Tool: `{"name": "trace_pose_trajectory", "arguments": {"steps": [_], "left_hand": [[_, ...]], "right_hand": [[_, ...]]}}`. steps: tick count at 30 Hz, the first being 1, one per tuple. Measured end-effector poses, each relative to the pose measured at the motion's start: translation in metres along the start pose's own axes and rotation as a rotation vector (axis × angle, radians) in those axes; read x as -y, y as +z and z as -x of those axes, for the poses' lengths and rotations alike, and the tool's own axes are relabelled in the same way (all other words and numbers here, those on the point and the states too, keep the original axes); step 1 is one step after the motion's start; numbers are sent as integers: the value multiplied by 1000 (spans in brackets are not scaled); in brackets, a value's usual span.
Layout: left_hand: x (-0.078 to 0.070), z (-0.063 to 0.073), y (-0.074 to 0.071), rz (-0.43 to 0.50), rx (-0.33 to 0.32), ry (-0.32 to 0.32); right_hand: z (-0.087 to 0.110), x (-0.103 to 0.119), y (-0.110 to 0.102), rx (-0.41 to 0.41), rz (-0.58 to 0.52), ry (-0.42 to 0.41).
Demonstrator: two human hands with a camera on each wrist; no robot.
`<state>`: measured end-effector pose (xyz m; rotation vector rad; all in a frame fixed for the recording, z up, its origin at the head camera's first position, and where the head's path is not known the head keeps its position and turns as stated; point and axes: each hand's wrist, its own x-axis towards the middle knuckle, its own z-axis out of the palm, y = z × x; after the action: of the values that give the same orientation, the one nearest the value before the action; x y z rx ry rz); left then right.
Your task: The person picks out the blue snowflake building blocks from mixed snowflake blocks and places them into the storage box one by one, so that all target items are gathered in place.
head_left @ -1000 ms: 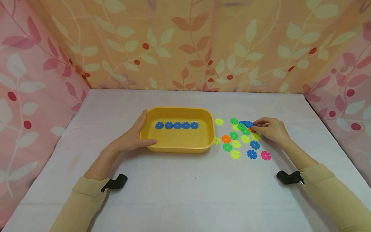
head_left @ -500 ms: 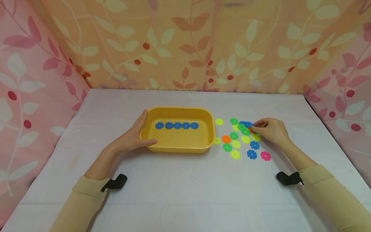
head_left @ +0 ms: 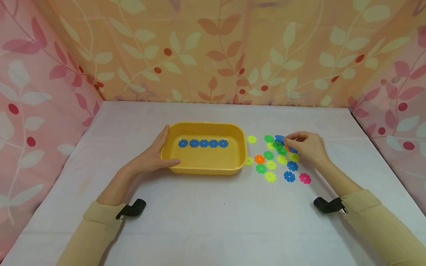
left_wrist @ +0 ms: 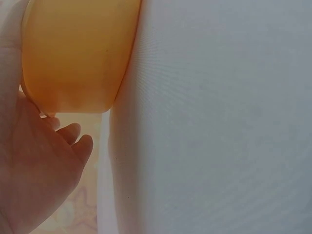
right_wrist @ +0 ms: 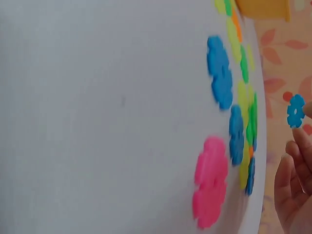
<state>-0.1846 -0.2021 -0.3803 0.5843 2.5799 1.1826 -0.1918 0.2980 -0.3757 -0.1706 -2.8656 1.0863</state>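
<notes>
A yellow tray [head_left: 203, 125] holds a row of several blue flower-shaped discs [head_left: 203, 143]. My left hand [head_left: 154, 157] rests against the tray's left wall with straight fingers, its thumb along the front edge; the left wrist view shows the tray [left_wrist: 78, 53] beside that hand [left_wrist: 39, 170]. Loose discs [head_left: 271, 165] in green, yellow, orange and blue lie right of the tray. At their far edge my right hand [head_left: 307, 146] pinches a blue disc [head_left: 279, 139]. The right wrist view shows this blue disc [right_wrist: 295, 110] held above the table at the fingertips [right_wrist: 292, 161].
A pink disc [head_left: 304, 178] lies at the near right of the scattered discs, large in the right wrist view [right_wrist: 210, 181]. The white table [head_left: 213, 221] is walled by leaf-patterned fabric [head_left: 213, 55] on three sides. Black camera mounts [head_left: 133, 208] sit at both wrists.
My right hand has risen slightly and shifted left, lifting a blue disc off the scattered discs. The left hand and the tray have not moved.
</notes>
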Motion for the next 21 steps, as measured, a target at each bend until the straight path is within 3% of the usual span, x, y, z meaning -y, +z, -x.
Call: {"name": "trace_pose_trajectory", "arguments": {"steps": [12, 21], "left_hand": [[1, -1, 0, 2, 1, 11], [1, -1, 0, 2, 3, 2]], "right_hand": [[14, 43, 16, 53, -149, -133], [26, 79, 33, 158, -307, -243]]}}
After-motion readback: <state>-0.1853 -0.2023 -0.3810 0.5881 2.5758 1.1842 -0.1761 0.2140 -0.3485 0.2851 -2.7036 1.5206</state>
